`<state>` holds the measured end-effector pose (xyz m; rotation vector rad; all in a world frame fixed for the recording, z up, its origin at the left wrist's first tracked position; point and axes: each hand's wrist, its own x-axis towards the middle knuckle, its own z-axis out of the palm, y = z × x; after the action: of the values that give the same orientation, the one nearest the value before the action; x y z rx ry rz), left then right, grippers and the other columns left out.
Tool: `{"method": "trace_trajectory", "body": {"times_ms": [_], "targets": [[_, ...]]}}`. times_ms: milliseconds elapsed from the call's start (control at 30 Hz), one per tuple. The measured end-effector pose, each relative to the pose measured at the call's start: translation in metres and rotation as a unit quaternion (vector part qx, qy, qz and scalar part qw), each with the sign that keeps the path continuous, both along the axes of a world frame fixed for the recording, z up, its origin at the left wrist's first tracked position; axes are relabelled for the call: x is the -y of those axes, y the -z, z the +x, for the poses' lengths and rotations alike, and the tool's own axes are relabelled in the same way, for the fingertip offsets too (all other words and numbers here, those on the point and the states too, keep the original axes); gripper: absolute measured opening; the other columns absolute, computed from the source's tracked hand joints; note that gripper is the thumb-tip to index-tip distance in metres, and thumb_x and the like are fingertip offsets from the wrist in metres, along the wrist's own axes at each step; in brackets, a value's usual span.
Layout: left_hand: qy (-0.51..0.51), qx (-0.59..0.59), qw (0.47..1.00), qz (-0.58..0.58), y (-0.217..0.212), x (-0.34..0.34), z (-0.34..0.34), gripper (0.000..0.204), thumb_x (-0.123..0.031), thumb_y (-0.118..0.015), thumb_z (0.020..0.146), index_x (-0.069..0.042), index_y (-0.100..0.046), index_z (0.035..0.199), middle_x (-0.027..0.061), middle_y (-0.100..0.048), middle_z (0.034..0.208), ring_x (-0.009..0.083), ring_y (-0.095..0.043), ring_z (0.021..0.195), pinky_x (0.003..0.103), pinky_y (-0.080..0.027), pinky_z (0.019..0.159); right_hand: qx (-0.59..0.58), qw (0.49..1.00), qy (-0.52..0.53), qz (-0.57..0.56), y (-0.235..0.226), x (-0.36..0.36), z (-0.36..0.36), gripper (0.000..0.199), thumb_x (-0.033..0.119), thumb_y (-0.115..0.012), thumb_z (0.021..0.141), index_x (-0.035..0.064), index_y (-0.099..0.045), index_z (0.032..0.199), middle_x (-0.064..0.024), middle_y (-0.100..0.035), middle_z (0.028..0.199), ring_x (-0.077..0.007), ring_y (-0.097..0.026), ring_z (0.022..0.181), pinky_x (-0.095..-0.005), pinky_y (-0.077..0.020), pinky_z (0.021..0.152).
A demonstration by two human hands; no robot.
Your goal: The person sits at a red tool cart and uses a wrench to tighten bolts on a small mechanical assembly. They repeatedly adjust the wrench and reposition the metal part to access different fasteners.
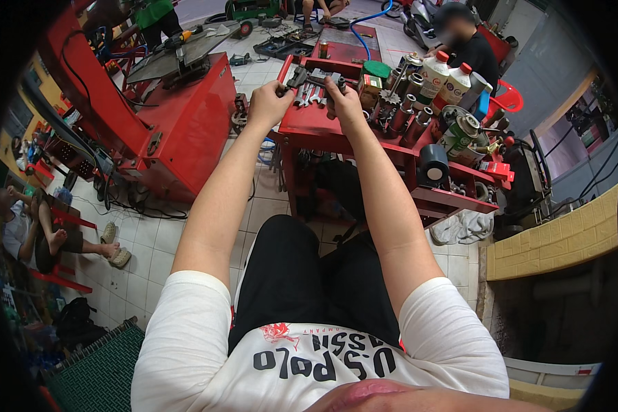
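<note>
Both my arms reach out over the top of a red tool cart [307,123]. My left hand [270,106] is closed at the cart's left edge, around a dark metal tool [296,76] whose exact kind I cannot tell. My right hand [347,108] is curled, its thumb raised, against a dark piece at the tray's far side; what it grips is mostly hidden by the fingers. Between the two hands lie several silver wrenches [312,93] side by side. A small box with a green top [370,90] stands just right of my right hand.
Metal sockets [404,110], white bottles with red caps [434,71] and a green-and-white can [462,130] crowd the cart's right side. A red machine [178,130] stands to the left. People are nearby: one in black [475,51], one seated at left [24,230].
</note>
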<state>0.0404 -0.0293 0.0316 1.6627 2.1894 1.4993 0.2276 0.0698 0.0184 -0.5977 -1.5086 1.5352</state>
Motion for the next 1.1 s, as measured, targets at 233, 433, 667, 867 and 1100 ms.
{"method": "trace_trajectory", "body": {"times_ms": [233, 433, 667, 867, 1100], "targets": [[0.038, 0.019, 0.998, 0.035, 0.006, -0.007, -0.005, 0.043, -0.039, -0.073, 0.089, 0.002, -0.075, 0.1, 0.0175, -0.076, 0.084, 0.0284, -0.076, 0.08, 0.039, -0.057, 0.075, -0.056, 0.998, 0.026, -0.031, 0.005, -0.008, -0.003, 0.05, 0.053, -0.069, 0.097, 0.0116, -0.056, 0.073, 0.0025, -0.047, 0.056, -0.01, -0.043, 0.044, -0.0287, -0.0349, 0.042], [0.078, 0.118, 0.99, 0.008, 0.016, -0.017, -0.017, 0.04, -0.037, -0.069, 0.095, 0.002, -0.075, 0.104, 0.0165, -0.077, 0.086, 0.0258, -0.076, 0.081, 0.037, -0.057, 0.075, -0.073, 0.994, 0.064, -0.039, -0.001, -0.002, -0.003, 0.052, 0.054, -0.068, 0.097, 0.0129, -0.053, 0.071, 0.0032, -0.044, 0.053, -0.0103, -0.041, 0.041, -0.0292, -0.0333, 0.041], [0.076, 0.082, 0.993, 0.02, 0.021, -0.018, -0.019, 0.039, -0.036, -0.073, 0.092, 0.001, -0.074, 0.105, 0.0137, -0.077, 0.087, 0.0223, -0.075, 0.081, 0.036, -0.058, 0.076, -0.061, 0.996, 0.05, -0.031, 0.002, -0.007, -0.002, 0.052, 0.055, -0.069, 0.096, 0.013, -0.053, 0.07, 0.0035, -0.043, 0.054, -0.0098, -0.041, 0.043, -0.0287, -0.0333, 0.042], [0.046, 0.06, 0.997, 0.022, 0.013, -0.013, -0.01, 0.04, -0.037, -0.075, 0.091, 0.0, -0.074, 0.106, 0.013, -0.078, 0.088, 0.0229, -0.075, 0.081, 0.035, -0.058, 0.076, -0.071, 0.995, 0.052, -0.036, 0.002, -0.005, -0.001, 0.051, 0.054, -0.069, 0.096, 0.0125, -0.054, 0.071, 0.0037, -0.043, 0.054, -0.0097, -0.04, 0.043, -0.0289, -0.033, 0.042], [0.097, 0.111, 0.989, 0.013, 0.016, -0.015, -0.018, 0.038, -0.036, -0.075, 0.092, 0.0, -0.074, 0.104, 0.0131, -0.077, 0.087, 0.0212, -0.075, 0.08, 0.035, -0.057, 0.075, -0.07, 0.996, 0.054, -0.031, 0.0, -0.004, -0.003, 0.052, 0.054, -0.069, 0.097, 0.0126, -0.053, 0.071, 0.0036, -0.043, 0.054, -0.0096, -0.039, 0.043, -0.029, -0.0329, 0.042]]}}
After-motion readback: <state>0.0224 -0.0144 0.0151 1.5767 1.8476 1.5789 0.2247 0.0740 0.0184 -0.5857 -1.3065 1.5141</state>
